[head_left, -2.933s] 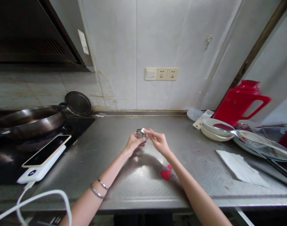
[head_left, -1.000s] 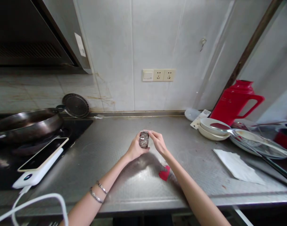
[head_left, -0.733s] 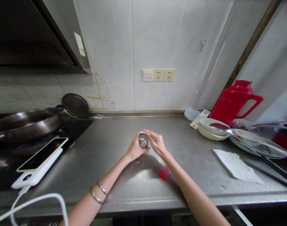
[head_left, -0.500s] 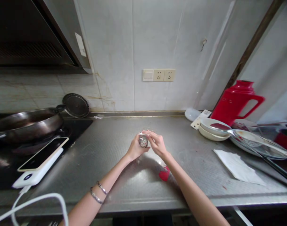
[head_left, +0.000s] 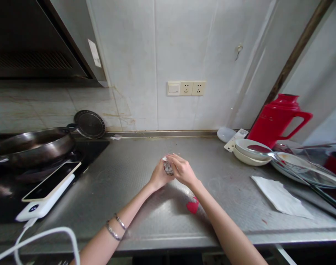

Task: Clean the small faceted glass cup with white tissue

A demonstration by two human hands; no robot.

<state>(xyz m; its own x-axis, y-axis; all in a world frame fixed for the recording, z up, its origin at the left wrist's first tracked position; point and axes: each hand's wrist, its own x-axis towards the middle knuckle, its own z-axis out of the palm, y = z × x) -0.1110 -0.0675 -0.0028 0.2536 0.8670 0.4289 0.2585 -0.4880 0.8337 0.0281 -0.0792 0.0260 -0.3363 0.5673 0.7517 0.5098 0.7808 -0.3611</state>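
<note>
My left hand (head_left: 158,176) is wrapped round a small silvery thing (head_left: 168,168) that looks like crumpled foil, above the middle of the steel counter (head_left: 129,162). My right hand (head_left: 183,169) is pressed over the same thing from the right, its fingers bent across the top. Only a patch of the silvery surface shows between the two hands; the rest is hidden by fingers. Below my right wrist lies a red patch (head_left: 192,206), partly covered by the forearm.
On the left, a pan (head_left: 38,145) sits on the stove, with a phone (head_left: 53,180) on a white power bank (head_left: 43,206) nearby. On the right are a white tissue (head_left: 280,197), stacked bowls (head_left: 250,156), plates with utensils, and a red thermos jug (head_left: 279,119).
My right hand has closed in further over the silvery thing, so less of it shows. The view has shifted only slightly.
</note>
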